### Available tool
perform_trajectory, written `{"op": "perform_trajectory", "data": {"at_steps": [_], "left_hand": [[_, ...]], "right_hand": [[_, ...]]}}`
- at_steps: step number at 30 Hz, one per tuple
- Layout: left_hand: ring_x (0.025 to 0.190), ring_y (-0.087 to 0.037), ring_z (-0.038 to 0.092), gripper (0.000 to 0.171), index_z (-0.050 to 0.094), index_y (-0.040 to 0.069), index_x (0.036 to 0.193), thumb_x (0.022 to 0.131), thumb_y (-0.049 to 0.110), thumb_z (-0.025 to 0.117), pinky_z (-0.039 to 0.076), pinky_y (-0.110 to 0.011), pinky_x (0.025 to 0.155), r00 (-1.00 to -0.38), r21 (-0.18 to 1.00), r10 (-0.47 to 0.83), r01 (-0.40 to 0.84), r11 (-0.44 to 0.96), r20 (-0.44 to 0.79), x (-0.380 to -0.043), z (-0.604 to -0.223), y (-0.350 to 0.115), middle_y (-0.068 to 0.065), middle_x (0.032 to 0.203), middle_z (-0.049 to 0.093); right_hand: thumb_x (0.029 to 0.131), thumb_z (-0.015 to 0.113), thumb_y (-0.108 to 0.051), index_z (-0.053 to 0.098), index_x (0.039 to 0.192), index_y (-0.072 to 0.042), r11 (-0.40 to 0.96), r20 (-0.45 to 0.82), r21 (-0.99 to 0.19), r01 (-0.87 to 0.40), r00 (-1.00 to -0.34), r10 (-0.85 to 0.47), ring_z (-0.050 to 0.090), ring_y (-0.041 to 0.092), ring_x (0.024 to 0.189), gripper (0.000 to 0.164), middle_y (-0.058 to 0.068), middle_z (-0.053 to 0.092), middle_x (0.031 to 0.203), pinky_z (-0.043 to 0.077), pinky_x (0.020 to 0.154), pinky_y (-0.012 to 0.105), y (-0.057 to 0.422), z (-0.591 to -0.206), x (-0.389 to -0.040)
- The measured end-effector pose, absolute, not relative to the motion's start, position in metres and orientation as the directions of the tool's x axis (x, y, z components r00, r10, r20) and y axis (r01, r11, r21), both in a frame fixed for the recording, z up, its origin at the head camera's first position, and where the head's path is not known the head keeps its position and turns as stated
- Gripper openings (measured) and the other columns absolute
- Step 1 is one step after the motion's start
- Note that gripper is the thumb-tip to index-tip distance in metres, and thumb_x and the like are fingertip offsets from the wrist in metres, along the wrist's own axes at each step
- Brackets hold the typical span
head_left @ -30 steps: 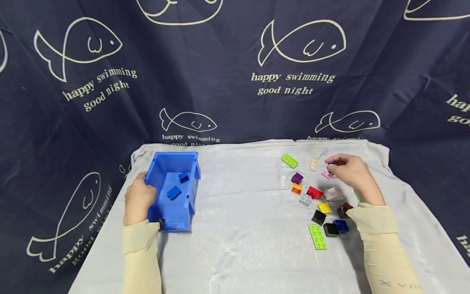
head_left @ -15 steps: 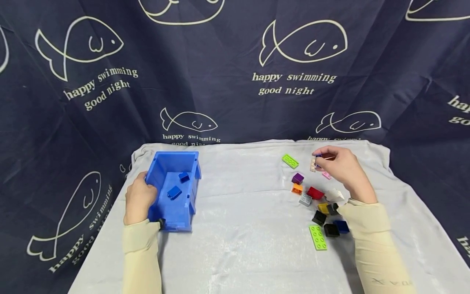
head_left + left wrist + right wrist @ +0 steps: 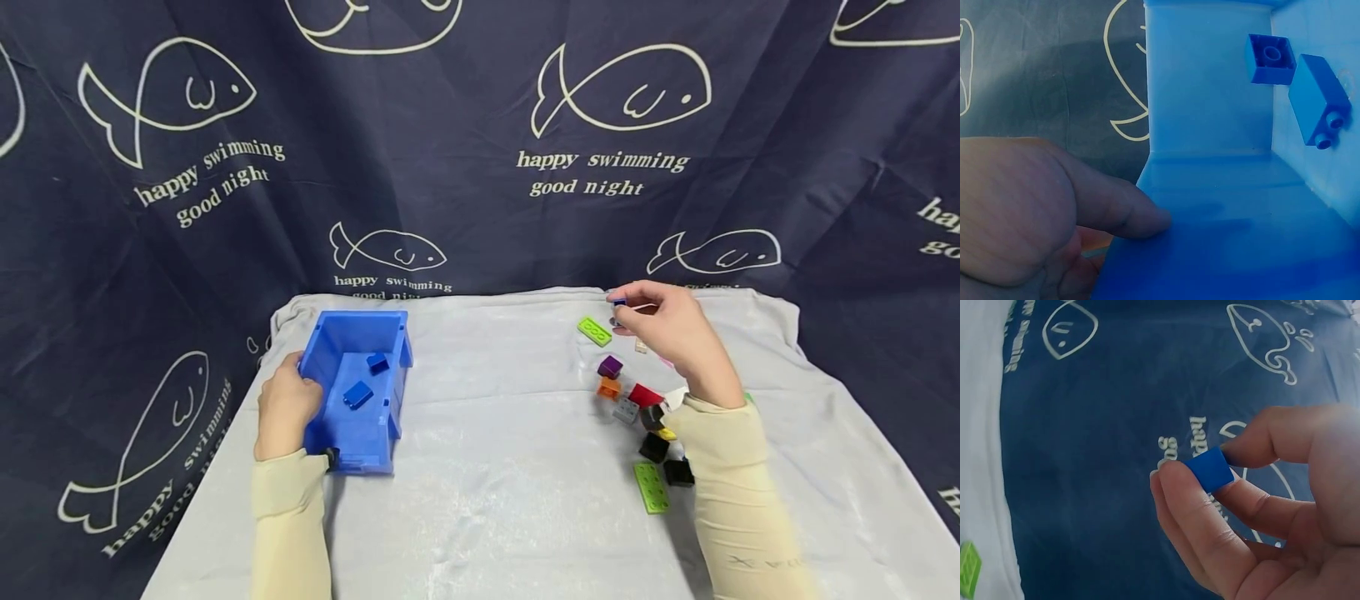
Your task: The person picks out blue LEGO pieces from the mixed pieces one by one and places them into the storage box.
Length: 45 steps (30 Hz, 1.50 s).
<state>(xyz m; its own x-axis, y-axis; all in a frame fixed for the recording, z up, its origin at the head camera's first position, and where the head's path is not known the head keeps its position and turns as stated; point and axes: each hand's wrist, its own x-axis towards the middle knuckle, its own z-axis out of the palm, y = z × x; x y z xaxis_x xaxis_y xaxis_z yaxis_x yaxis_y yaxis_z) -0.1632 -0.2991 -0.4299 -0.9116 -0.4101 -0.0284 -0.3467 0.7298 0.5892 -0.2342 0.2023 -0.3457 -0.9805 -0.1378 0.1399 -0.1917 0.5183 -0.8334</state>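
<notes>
My head view loses part of the right side behind the right sleeve (image 3: 738, 500) and the right grip (image 3: 678, 329); a pink brick (image 3: 666, 362) shows only as a sliver, a peach brick (image 3: 641, 345) is partly covered, a white brick (image 3: 675, 397) runs behind the cuff, and I cannot make out the shape of a green thing (image 3: 748, 398) right of the sleeve; a dark object (image 3: 652, 417) by that cuff blocks some of a yellow brick (image 3: 666, 433), and my right wrist view cuts off a lime brick (image 3: 969, 570) at its edge; the desk (image 3: 480, 500) wears a wrinkled white cloth, with a navy curtain (image 3: 480, 208) of pale line-drawn fish and lettering rising at its far side and along left and right; on the left I see a blue bin (image 3: 363, 329), its floor bearing a small blue block (image 3: 378, 362) and, nearer, a longer blue block (image 3: 357, 395); the left grip (image 3: 287, 404) clasps its left wall, thumb on the inside, the other fingers mostly hidden outside; the right grip pinches a blue brick (image 3: 1211, 470) between thumb and fingers at the far right; nearer on the cloth lie purple (image 3: 610, 366), orange (image 3: 609, 387), red (image 3: 643, 395) and grey (image 3: 626, 409) bricks, then two black bricks (image 3: 654, 447) and a lime plate (image 3: 651, 487).
</notes>
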Motion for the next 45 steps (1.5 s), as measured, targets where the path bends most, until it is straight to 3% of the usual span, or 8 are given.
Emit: {"op": "perform_trajectory", "data": {"at_steps": [4, 11, 18, 27, 36, 45], "left_hand": [[0.119, -0.059, 0.056, 0.064, 0.041, 0.0, 0.154, 0.09, 0.005, 0.035, 0.045, -0.068, 0.097, -0.913, 0.591, -0.408, -0.345, 0.729, -0.031, -0.163, -0.429, -0.298, -0.039, 0.138, 0.054], [0.12, -0.059, 0.056, 0.064, 0.041, 0.0, 0.154, 0.091, 0.005, 0.035, 0.045, -0.068, 0.098, -0.912, 0.593, -0.41, -0.35, 0.726, -0.036, -0.163, -0.43, -0.299, -0.039, 0.139, 0.053], [0.12, -0.059, 0.055, 0.064, 0.04, 0.0, 0.155, 0.091, 0.006, 0.035, 0.045, -0.068, 0.098, -0.91, 0.592, -0.41, -0.361, 0.721, -0.056, -0.163, -0.431, -0.299, -0.039, 0.14, 0.053], [0.119, -0.059, 0.056, 0.064, 0.041, 0.0, 0.154, 0.091, 0.006, 0.035, 0.045, -0.068, 0.098, -0.912, 0.595, -0.407, -0.352, 0.722, -0.045, -0.161, -0.431, -0.297, -0.039, 0.139, 0.053], [0.12, -0.059, 0.055, 0.064, 0.04, 0.0, 0.154, 0.091, 0.006, 0.035, 0.044, -0.068, 0.098, -0.908, 0.59, -0.415, -0.361, 0.722, -0.047, -0.161, -0.431, -0.299, -0.039, 0.14, 0.052], [0.12, -0.06, 0.055, 0.063, 0.041, -0.001, 0.154, 0.091, 0.006, 0.035, 0.045, -0.068, 0.098, -0.909, 0.59, -0.415, -0.353, 0.726, -0.033, -0.162, -0.428, -0.296, -0.039, 0.139, 0.053]], "right_hand": [[0.098, 0.066, -0.021, 0.072, 0.118, -0.006, 0.487, 0.148, -0.85, -0.199, -0.979, -0.14, 0.075, 0.008, 0.081, 0.026, 0.009, 0.073, 0.101, 0.05, 0.055, 0.026, 0.194, -0.342, -0.231], [0.097, 0.068, -0.015, 0.074, 0.116, -0.006, 0.426, 0.181, -0.876, -0.227, -0.973, -0.146, 0.076, 0.017, 0.079, 0.022, 0.008, 0.077, 0.1, 0.056, 0.072, 0.025, 0.175, -0.338, -0.227], [0.097, 0.069, -0.014, 0.073, 0.116, -0.004, 0.352, 0.171, -0.907, -0.231, -0.966, -0.195, 0.077, 0.02, 0.083, 0.022, 0.009, 0.075, 0.101, 0.061, 0.077, 0.028, 0.154, -0.333, -0.225], [0.096, 0.068, -0.016, 0.075, 0.116, -0.013, 0.341, 0.17, -0.907, -0.247, -0.956, -0.24, 0.078, 0.02, 0.086, 0.021, 0.006, 0.075, 0.108, 0.058, 0.088, 0.029, 0.126, -0.337, -0.219], [0.093, 0.067, -0.008, 0.076, 0.109, -0.01, 0.222, 0.206, -0.933, -0.282, -0.928, -0.311, 0.077, 0.027, 0.084, 0.018, 0.015, 0.075, 0.101, 0.06, 0.086, 0.034, 0.083, -0.33, -0.213], [0.092, 0.068, -0.01, 0.077, 0.106, -0.019, 0.269, 0.198, -0.915, -0.301, -0.916, -0.349, 0.075, 0.02, 0.079, 0.019, 0.004, 0.077, 0.088, 0.059, 0.078, 0.037, 0.048, -0.329, -0.213]]}}
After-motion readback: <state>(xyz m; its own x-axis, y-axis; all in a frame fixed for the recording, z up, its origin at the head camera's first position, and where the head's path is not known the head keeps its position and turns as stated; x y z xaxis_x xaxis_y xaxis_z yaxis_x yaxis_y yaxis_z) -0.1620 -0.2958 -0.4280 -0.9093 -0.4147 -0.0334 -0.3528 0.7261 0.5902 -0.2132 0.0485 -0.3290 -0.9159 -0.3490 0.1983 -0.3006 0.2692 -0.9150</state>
